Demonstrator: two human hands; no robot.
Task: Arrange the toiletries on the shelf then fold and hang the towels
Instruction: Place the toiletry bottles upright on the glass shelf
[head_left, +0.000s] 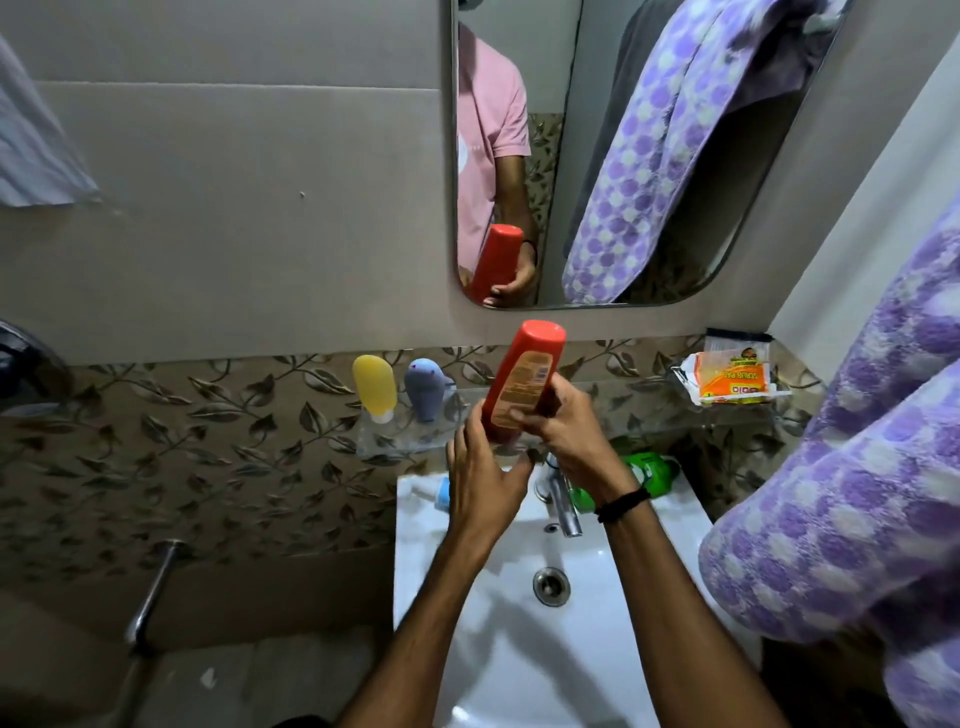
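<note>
Bearing an orange label, the red bottle (525, 371) leans top-right.

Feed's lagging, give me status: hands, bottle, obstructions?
Right hand grips red bottle, tilted, at the glass shelf. Left hand open, fingers against its lower end. Yellow bottle and blue bottle stand on shelf's left part.

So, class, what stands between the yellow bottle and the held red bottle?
A blue-grey bottle on the glass shelf, in the head view.
</note>
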